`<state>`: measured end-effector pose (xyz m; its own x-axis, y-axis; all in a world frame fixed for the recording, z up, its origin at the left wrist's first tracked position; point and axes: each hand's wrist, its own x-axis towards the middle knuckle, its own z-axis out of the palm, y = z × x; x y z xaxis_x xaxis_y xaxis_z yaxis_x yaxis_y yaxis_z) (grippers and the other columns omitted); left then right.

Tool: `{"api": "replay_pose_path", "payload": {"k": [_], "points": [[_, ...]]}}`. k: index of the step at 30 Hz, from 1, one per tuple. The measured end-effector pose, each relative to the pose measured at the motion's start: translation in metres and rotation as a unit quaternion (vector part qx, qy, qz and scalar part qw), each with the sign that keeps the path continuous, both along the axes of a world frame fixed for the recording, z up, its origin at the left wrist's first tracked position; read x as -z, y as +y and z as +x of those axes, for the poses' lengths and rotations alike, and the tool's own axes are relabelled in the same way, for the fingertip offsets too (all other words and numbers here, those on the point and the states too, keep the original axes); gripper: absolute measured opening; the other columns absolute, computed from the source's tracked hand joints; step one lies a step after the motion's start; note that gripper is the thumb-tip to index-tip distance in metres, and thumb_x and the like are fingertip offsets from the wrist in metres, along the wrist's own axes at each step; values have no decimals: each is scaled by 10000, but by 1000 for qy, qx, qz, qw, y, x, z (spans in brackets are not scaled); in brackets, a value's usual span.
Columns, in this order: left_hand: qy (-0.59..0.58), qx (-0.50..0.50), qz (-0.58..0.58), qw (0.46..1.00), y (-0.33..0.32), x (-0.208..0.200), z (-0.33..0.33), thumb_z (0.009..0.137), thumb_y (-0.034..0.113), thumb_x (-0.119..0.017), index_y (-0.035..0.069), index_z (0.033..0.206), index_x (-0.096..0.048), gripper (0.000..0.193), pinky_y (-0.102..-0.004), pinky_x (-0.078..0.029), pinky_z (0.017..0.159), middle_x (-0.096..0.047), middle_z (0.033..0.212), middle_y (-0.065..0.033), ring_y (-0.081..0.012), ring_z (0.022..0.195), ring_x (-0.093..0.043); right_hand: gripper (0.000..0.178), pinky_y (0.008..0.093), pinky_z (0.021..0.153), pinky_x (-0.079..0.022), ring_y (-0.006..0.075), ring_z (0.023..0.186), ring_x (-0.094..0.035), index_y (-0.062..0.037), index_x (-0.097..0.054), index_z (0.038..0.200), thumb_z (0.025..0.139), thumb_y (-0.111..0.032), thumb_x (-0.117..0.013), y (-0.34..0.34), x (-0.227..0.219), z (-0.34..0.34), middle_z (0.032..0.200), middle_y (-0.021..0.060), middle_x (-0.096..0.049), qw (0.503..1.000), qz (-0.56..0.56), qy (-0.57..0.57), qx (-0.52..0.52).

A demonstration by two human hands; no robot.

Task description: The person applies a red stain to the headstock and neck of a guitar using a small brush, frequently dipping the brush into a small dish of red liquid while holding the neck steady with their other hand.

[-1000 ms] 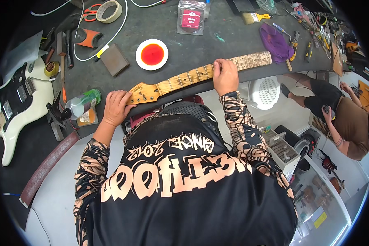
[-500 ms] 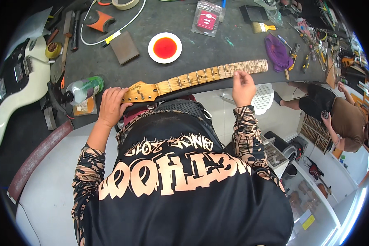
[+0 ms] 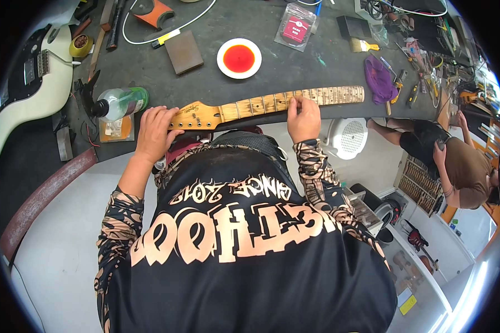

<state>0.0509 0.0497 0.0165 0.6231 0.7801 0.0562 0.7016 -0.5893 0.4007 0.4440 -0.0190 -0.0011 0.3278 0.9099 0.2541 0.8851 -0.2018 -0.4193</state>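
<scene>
A wooden guitar neck [image 3: 244, 109] lies along the near edge of the bench, headstock to the left, its fretboard facing up with dark, worn-looking patches. My left hand [image 3: 153, 133] is wrapped round the end of the headstock, thumb at its near edge. Around the middle of the fretboard, my right hand [image 3: 305, 121] has its fingertips pinched together on the wood; whatever they may hold is hidden. Beyond the neck sits a white dish [image 3: 256, 67] of red-orange liquid. A clear spray bottle [image 3: 116, 107] with a green label lies on its side beside my left hand.
A brown rectangular block [image 3: 184, 52] and a small clear packet [image 3: 295, 29] lie farther back. To the right are a paintbrush [image 3: 363, 45], a purple cloth [image 3: 378, 80] and several hand tools. A white guitar body [image 3: 60, 83] rests at far left. Another person [image 3: 455, 161] is at right.
My right hand has slid left along the fretboard, from near its far right part toward the middle. My left hand keeps its grip on the headstock. The whole view has shifted slightly.
</scene>
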Motion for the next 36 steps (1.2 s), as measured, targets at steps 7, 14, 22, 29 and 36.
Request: {"api": "replay_pose_path", "payload": {"k": [7, 14, 22, 29, 36], "points": [[1, -13, 7, 1000, -7, 4, 7, 786, 269, -825, 108, 1383, -531, 685, -496, -370, 1109, -601, 1277, -102, -327, 1294, -506, 92, 419, 771, -515, 302, 835, -646, -55, -693, 918, 906, -146, -702, 7, 1, 7, 872, 93, -679, 1000, 14, -2, 1], [-15, -14, 28, 999, -9, 0, 28, 809, 319, -815, 107, 1431, -495, 731, -535, -335, 1131, -546, 1385, -117, -351, 1368, -460, 90, 419, 763, -510, 295, 849, -646, -88, -698, 943, 892, -159, -720, -20, -4, -1, 872, 71, -675, 999, -21, -13, -22], [-61, -14, 42, 997, -2, 11, 62, 869, 404, -745, 98, 1386, -548, 632, -518, -352, 1112, -556, 1354, -117, -343, 1318, -483, 87, 407, 761, -509, 305, 827, -634, -64, -702, 959, 882, -97, -724, 30, -36, -18, 885, 94, -676, 989, 49, 60, -124], [-65, -59, 44, 995, -2, 16, 75, 882, 440, -721, 96, 1394, -539, 644, -493, -364, 1103, -554, 1347, -120, -341, 1288, -492, 94, 417, 776, -523, 316, 852, -630, -66, -720, 953, 887, -134, -718, 100, -29, -29, 909, 98, -678, 971, 6, 3, -240], [-101, -75, 58, 990, -2, 19, 72, 873, 474, -731, 86, 1385, -534, 671, -473, -389, 1069, -553, 1330, -119, -329, 1252, -518, 157, 429, 783, -532, 317, 859, -657, -51, -746, 937, 906, -202, -719, 122, -29, -34, 877, 118, -695, 956, -102, -63, -267]]}}
